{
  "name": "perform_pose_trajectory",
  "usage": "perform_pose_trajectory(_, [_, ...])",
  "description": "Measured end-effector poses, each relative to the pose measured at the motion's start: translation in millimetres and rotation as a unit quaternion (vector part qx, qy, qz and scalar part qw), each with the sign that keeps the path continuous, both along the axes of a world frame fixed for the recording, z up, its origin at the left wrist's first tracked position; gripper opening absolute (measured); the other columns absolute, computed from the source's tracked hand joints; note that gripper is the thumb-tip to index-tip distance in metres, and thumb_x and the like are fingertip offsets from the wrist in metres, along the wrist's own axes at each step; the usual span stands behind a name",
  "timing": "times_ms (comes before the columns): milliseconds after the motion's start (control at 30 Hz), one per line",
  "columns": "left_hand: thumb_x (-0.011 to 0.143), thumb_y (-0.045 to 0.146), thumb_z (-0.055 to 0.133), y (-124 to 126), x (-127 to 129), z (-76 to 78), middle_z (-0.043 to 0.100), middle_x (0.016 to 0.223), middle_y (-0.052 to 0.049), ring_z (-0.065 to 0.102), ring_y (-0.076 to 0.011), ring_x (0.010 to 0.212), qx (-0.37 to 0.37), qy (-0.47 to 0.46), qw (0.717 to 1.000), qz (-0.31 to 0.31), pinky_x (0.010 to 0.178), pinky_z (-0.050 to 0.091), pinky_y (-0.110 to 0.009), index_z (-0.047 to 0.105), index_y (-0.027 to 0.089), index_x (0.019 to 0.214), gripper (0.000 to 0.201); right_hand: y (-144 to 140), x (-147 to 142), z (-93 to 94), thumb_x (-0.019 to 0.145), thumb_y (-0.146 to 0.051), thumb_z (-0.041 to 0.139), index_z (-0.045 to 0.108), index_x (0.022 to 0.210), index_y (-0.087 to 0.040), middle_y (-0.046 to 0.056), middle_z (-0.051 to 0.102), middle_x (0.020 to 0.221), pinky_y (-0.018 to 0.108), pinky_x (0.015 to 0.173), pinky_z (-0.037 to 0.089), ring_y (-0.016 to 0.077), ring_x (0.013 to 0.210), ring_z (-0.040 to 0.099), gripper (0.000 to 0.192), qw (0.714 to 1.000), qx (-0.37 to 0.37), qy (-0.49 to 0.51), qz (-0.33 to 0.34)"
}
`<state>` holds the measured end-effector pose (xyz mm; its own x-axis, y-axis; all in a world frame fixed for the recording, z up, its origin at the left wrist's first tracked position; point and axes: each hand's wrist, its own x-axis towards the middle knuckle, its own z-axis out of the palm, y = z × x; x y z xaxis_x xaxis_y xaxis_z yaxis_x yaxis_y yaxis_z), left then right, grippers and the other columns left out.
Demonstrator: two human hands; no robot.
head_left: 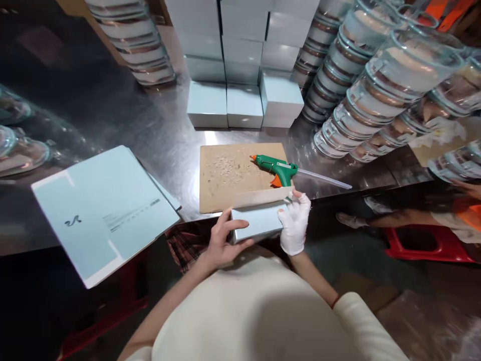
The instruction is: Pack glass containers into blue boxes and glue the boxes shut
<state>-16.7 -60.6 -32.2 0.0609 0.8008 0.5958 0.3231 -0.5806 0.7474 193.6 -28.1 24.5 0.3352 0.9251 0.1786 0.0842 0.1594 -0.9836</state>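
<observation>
Fingers (230, 216) on box (257, 223) over steel table (165, 135)

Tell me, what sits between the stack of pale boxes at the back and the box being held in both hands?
A brown board with a green glue gun lying on it, seen from the head camera.

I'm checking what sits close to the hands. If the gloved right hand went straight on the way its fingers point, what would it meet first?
Probably the green glue gun lying on the cardboard pad, just beyond the right hand; depth is unclear.
</observation>
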Motion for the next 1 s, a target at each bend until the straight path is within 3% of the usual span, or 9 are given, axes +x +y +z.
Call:
perform_pose_trajectory(100, [0.088, 0.044, 0.082, 2, -23, 6.5, 0.068, 0.123, -0.011, 0.071, -0.0243, 0.109, 0.009, 0.017, 1.000, 0.025, 0.090, 0.058, -0.035, 0.070, 0.024, 0.112, 0.033, 25, 32, 7.1, 0.095, -0.054, 0.057, 0.062, 0.126, -0.020, 0.016, 0.069, 0.129, 0.042, 0.102, 0.057, 0.0254, 0.111, 0.071, 0.047, 0.985, -0.088, -0.148, -0.006])
perform_pose_trajectory(200, [0.091, 0.044, 0.078, 3, -36, 6.8, 0.069, 0.125, -0.010, 0.071, -0.0233, 0.108, 0.002, 0.022, 0.998, 0.055, 0.089, 0.058, -0.034, 0.071, 0.023, 0.112, 0.030, 67, 58, 18.5, 0.089, -0.053, 0.064, 0.071, 0.111, -0.017, 0.017, 0.073, 0.119, 0.045, 0.108, 0.052, 0.0300, 0.113, 0.069, 0.042, 0.912, -0.224, -0.343, -0.026])
perform_pose_trajectory(300, [0.091, 0.048, 0.076, 3, -36, 2.6, 0.069, 0.121, -0.009, 0.070, -0.0234, 0.108, 0.002, 0.025, 0.997, 0.069, 0.091, 0.057, -0.035, 0.072, 0.023, 0.108, 0.030, 105, 67, 25.1, 0.074, -0.040, 0.081, 0.074, 0.089, -0.018, 0.010, 0.077, 0.094, 0.039, 0.099, 0.053, 0.0301, 0.104, 0.072, 0.027, 0.860, -0.346, -0.371, 0.052])
perform_pose_trajectory(433, [0.094, 0.049, 0.073, -1, -28, -7.6, 0.067, 0.115, -0.006, 0.066, -0.0237, 0.112, -0.018, -0.034, 0.995, 0.097, 0.098, 0.054, -0.038, 0.069, 0.024, 0.109, 0.029, 122, 66, 25.6, 0.068, -0.028, 0.081, 0.064, 0.062, -0.018, 0.002, 0.064, 0.057, 0.027, 0.069, 0.054, 0.0222, 0.071, 0.071, 0.020, 0.881, -0.368, -0.287, 0.076])
perform_pose_trajectory(600, [0.093, 0.051, 0.072, -4, -25, -12.5, 0.067, 0.107, -0.005, 0.065, -0.0244, 0.112, -0.040, -0.079, 0.984, 0.153, 0.096, 0.054, -0.037, 0.069, 0.023, 0.108, 0.032, 103, 60, 28.3, 0.077, -0.035, 0.069, 0.059, 0.081, -0.018, 0.004, 0.068, 0.064, 0.027, 0.058, 0.056, 0.0181, 0.058, 0.069, 0.020, 0.931, -0.323, -0.164, 0.045])
perform_pose_trajectory(700, [0.090, 0.047, 0.076, 2, -24, -3.1, 0.067, 0.106, -0.006, 0.065, -0.0229, 0.105, -0.043, -0.083, 0.983, 0.160, 0.090, 0.055, -0.035, 0.070, 0.022, 0.109, 0.031, 82, 52, 39.0, 0.073, -0.041, 0.073, 0.054, 0.097, -0.021, 0.000, 0.070, 0.071, 0.027, 0.059, 0.057, 0.0173, 0.062, 0.071, 0.037, 0.972, -0.207, -0.109, -0.015])
perform_pose_trajectory(800, [0.090, 0.044, 0.077, 14, -18, 13.2, 0.069, 0.105, -0.005, 0.064, -0.0236, 0.109, -0.027, -0.079, 0.982, 0.169, 0.100, 0.052, -0.038, 0.070, 0.024, 0.111, 0.029, 64, 46, 54.9, 0.069, -0.040, 0.081, 0.055, 0.095, -0.024, -0.002, 0.072, 0.073, 0.026, 0.056, 0.054, 0.0147, 0.058, 0.067, 0.040, 0.998, -0.061, -0.013, -0.029])
perform_pose_trajectory(933, [0.094, 0.044, 0.075, 30, -2, 35.2, 0.071, 0.106, -0.005, 0.063, -0.0242, 0.116, -0.018, -0.063, 0.985, 0.157, 0.104, 0.050, -0.039, 0.070, 0.025, 0.112, 0.027, 40, 44, 67.5, 0.076, -0.044, 0.082, 0.067, 0.079, -0.020, 0.000, 0.068, 0.062, 0.027, 0.049, 0.046, 0.0138, 0.050, 0.057, 0.028, 0.987, -0.099, 0.035, 0.120])
perform_pose_trajectory(1000, [0.094, 0.043, 0.075, 33, 6, 42.7, 0.073, 0.104, -0.004, 0.063, -0.0237, 0.114, -0.013, -0.062, 0.987, 0.145, 0.104, 0.049, -0.038, 0.070, 0.025, 0.112, 0.026, 25, 44, 65.6, 0.081, -0.046, 0.081, 0.074, 0.086, -0.020, -0.001, 0.066, 0.058, 0.029, 0.048, 0.048, 0.0148, 0.048, 0.057, 0.027, 0.987, -0.112, 0.005, 0.113])
